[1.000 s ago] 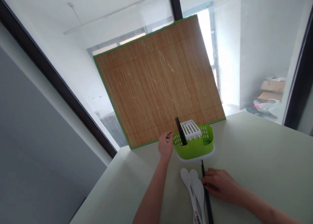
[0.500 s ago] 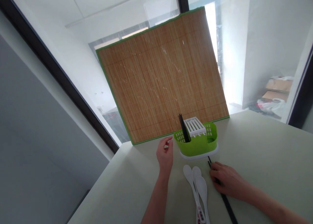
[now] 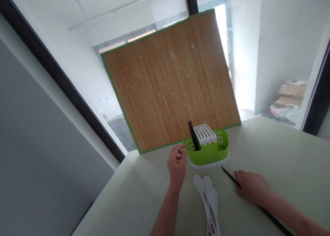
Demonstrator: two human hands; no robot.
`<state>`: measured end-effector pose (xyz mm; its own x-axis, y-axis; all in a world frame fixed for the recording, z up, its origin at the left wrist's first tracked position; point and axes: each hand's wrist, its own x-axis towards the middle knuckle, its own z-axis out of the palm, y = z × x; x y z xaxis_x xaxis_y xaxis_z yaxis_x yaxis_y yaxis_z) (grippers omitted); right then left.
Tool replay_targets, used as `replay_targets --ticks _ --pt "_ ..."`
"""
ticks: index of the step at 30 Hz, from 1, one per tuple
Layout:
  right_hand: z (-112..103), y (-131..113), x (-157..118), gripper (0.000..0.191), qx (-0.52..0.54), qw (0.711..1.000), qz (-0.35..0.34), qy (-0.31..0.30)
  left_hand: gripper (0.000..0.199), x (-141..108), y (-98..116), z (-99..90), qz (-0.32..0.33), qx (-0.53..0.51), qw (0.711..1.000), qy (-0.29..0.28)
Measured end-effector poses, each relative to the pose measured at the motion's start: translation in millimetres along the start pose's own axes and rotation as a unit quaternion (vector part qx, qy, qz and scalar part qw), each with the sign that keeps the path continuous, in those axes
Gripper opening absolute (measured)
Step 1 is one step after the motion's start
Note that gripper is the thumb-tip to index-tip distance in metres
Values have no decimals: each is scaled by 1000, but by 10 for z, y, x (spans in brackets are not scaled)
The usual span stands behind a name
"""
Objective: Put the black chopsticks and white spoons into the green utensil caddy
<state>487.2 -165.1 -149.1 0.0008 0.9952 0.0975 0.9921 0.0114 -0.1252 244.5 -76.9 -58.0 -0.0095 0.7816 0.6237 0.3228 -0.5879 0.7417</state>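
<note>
My left hand (image 3: 177, 164) is at the left end of the green basket (image 3: 210, 157), its fingers curled and apart with nothing between them. Black chopsticks (image 3: 194, 136) stand in the basket's left compartment, beside a white slatted rack (image 3: 205, 133). On the right, my right hand (image 3: 252, 187) is closed over black chopsticks (image 3: 230, 176) that lie slanted, their tips pointing at the basket. Several white spoons (image 3: 212, 198) rest between my hands, bowls toward the basket.
A bamboo mat (image 3: 170, 81) with green edging leans upright behind the basket, against a window. The pale table (image 3: 134, 194) ends along a slanting left edge. Cardboard boxes (image 3: 292, 90) are visible beyond the glass.
My right hand has moved to the right with the black chopsticks, which now slant more. My left hand has shifted slightly right, closer to the basket.
</note>
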Motion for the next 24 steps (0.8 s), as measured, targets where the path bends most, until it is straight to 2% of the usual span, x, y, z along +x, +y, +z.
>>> replay_targets --ticks 10,13,15,17,20,22,24 --pt "56 -120 36 24 -17 999 -32 -2 19 -39 36 38 19 -3 1000 -24" --pt "-70 -113 58 24 -3 999 -54 2 19 -44 53 27 16 -8 999 -29" --pt "-215 -101 55 23 62 992 -101 35 19 -54 72 22 9 -12 999 -41" --pt "-364 -95 33 23 170 968 -153 103 20 -75 102 26 1 -18 998 -59" --pt "-500 -107 -25 24 307 917 -158 197 21 -132 176 59 -4 -28 995 -95" --pt "-513 -131 -64 24 365 890 -148 229 21 -184 247 94 -1 -35 992 -121" --pt "-491 -165 -92 25 398 875 -146 233 20 -244 329 129 4 -43 988 -146"
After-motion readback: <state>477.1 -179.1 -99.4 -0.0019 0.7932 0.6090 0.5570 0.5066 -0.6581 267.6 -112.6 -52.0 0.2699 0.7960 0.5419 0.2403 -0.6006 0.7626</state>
